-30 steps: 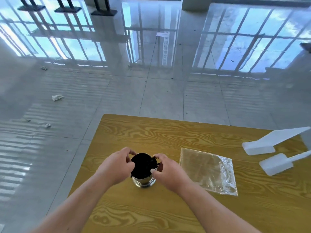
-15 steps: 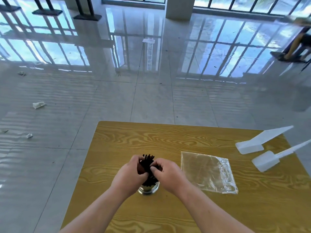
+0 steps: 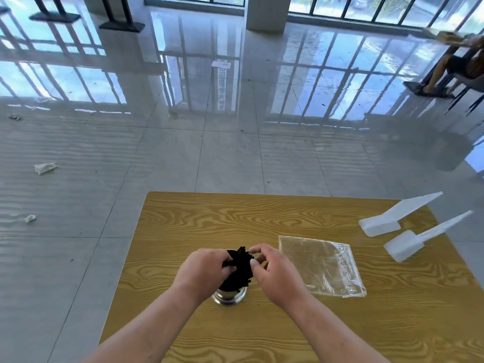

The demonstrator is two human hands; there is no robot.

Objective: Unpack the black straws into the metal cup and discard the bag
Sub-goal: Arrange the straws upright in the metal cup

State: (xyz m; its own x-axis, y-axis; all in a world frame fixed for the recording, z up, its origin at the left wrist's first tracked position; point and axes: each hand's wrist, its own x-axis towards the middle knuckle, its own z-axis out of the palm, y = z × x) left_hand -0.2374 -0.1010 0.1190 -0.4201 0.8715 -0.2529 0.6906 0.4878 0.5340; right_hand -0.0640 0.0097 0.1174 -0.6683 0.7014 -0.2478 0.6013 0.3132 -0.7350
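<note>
Black sticks [image 3: 239, 268], loose in the steel cup [image 3: 230, 297] a second ago, now stand gathered at lower centre. Left hand [image 3: 203, 271] grips them, right hand [image 3: 275, 272] pinches their tops; lifting out seems near.

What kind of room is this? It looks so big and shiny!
Probably a large, open hall or lobby: the glossy tiled floor mirrors the tall windows, and a wide pillar stands at the back.

The left grip [image 3: 203, 268] and right grip [image 3: 275, 273] are bare, nails short and plain. Bare forearms lead in from 7 o'clock and 5 o'clock.
</note>
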